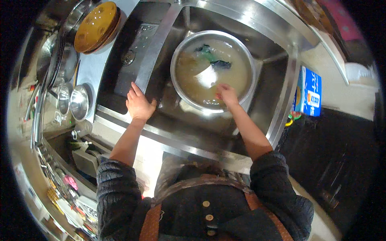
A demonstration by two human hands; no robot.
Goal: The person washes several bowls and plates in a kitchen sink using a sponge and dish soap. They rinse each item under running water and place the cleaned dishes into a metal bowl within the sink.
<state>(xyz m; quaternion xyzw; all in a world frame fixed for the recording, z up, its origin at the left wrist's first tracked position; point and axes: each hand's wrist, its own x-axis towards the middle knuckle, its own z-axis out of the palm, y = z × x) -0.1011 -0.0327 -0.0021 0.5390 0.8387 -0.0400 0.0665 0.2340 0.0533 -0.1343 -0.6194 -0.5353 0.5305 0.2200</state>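
A round stainless steel basin stands in the right bowl of a double sink, filled with cloudy water. My right hand is over the near right part of the basin, fingers curled down at the water. Whether it grips anything is hidden. Beside its fingertips shows a bright white patch, either a pale object or glare. Dark green, cloth-like material lies farther back in the water. Fingers spread, my left hand is at the near end of the steel divider, holding nothing.
Stacked brown bowls stand left of the sink, with small metal bowls nearer me. The left sink bowl has a drain. A blue box stands right of the sink by a dark countertop. Utensils crowd the lower left.
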